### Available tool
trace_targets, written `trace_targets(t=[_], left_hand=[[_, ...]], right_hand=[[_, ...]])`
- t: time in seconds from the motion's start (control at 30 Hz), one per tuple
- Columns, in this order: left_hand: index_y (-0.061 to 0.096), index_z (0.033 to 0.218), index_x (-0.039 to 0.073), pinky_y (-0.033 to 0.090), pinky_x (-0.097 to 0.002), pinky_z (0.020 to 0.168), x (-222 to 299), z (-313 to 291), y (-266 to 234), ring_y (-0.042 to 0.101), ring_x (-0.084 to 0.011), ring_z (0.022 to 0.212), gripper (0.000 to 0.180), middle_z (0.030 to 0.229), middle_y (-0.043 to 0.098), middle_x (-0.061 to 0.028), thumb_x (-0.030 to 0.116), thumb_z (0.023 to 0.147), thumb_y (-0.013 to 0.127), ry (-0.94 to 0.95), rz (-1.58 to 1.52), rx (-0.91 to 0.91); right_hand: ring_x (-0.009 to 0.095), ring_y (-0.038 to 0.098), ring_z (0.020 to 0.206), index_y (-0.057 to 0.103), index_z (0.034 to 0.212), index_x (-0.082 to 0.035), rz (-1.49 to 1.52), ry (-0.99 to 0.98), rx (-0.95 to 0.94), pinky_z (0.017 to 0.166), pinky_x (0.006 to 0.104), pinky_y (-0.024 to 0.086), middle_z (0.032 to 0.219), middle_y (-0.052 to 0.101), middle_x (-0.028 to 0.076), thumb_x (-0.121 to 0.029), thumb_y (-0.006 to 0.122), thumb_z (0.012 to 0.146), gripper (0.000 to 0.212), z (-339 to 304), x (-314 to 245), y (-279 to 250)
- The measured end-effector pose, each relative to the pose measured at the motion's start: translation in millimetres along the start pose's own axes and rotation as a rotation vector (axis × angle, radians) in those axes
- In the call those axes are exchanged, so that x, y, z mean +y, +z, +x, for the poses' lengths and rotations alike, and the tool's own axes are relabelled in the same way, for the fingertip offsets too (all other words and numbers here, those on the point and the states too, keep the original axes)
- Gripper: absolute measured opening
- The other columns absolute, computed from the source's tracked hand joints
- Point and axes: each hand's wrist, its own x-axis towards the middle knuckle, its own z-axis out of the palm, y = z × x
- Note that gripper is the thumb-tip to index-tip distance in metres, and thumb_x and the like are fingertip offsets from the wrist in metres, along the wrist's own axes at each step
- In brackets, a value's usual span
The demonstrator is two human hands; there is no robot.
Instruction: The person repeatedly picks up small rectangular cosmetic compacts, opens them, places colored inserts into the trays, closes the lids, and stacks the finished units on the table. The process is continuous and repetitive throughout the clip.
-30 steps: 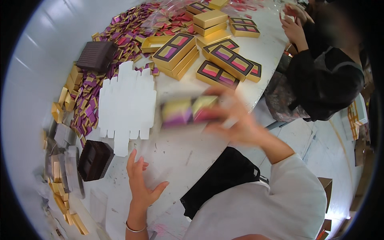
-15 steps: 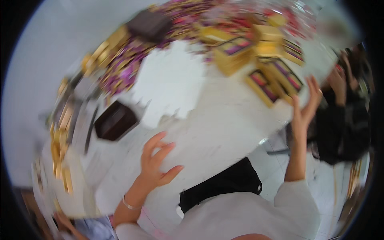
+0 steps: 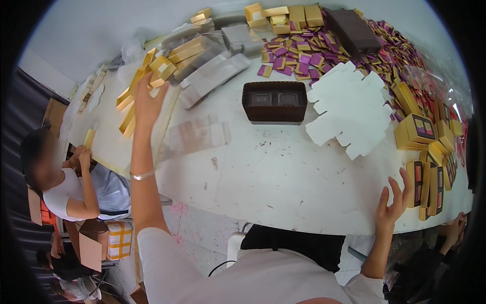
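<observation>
The left hand is extended over the far left of the table, thumb and fingers spread wide; whether the open gold carton at its fingertips is touched cannot be told. The right hand is held with loosely parted fingers, nothing grasped, just beside the filled gold boxes. Between the hands, farther back, a dark brown two-cavity container is placed beside white die-cut sheets. Behind these, purple-and-gold wrapped pieces are heaped.
</observation>
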Motion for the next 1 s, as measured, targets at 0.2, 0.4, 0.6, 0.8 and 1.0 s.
trace_targets(t=[0.2, 0.4, 0.6, 0.8, 1.0], left_hand=[[0.053, 0.122, 0.005, 0.035, -0.0452, 0.1, -87, 30, 38, 0.043, -0.0369, 0.121, 0.057, 0.13, 0.047, -0.0201, 0.036, 0.077, 0.07, 0.06, 0.267, -0.032], [0.064, 0.096, 0.003, 0.037, -0.0413, 0.096, -85, 53, 57, 0.052, -0.0321, 0.109, 0.036, 0.115, 0.059, -0.0148, 0.033, 0.077, 0.069, 0.137, 0.486, -0.076], [0.052, 0.072, 0.005, 0.035, -0.0388, 0.086, 74, 3, -14, 0.049, -0.0228, 0.072, 0.021, 0.073, 0.05, -0.0066, 0.016, 0.075, 0.07, 0.344, 0.078, 0.219], [0.056, 0.068, 0.01, 0.038, -0.0437, 0.076, 230, -132, -31, 0.053, -0.0261, 0.073, 0.035, 0.071, 0.053, -0.005, 0.037, 0.066, 0.077, 0.872, -0.232, -0.571], [0.058, 0.072, 0.01, 0.036, -0.0435, 0.092, 278, -167, 14, 0.052, -0.02, 0.072, 0.034, 0.073, 0.054, -0.0027, 0.039, 0.068, 0.075, 0.996, -0.278, -0.68]], right_hand=[[0.032, 0.051, 0.11, 0.061, 0.097, -0.002, 0.122, 0.19, 0.048, 0.094, 0.0409, 0.041, 0.121, 0.053, 0.017, -0.006, 0.053, 0.086, 0.014, 0, 7, 4], [0.031, 0.054, 0.105, 0.062, 0.094, -0.001, 0.164, 0.213, 0.063, 0.091, 0.0392, 0.044, 0.118, 0.055, 0.019, -0.002, 0.056, 0.083, 0.012, 5, 6, 9], [0.033, 0.054, 0.106, 0.061, 0.097, 0.0, 0.202, 0.073, 0.005, 0.088, 0.0414, 0.045, 0.116, 0.055, 0.02, 0.003, 0.059, 0.074, 0.023, 15, -7, -3], [0.033, 0.054, 0.101, 0.062, 0.102, 0.0, 0.485, -0.429, -0.022, 0.087, 0.0435, 0.043, 0.106, 0.056, 0.017, -0.009, 0.064, 0.074, 0.029, 110, -67, 62], [0.033, 0.047, 0.115, 0.07, 0.073, -0.01, -0.034, -0.63, -0.133, 0.099, 0.0504, 0.029, 0.101, 0.061, 0.013, -0.029, 0.058, 0.069, 0.023, 159, -111, 172]])
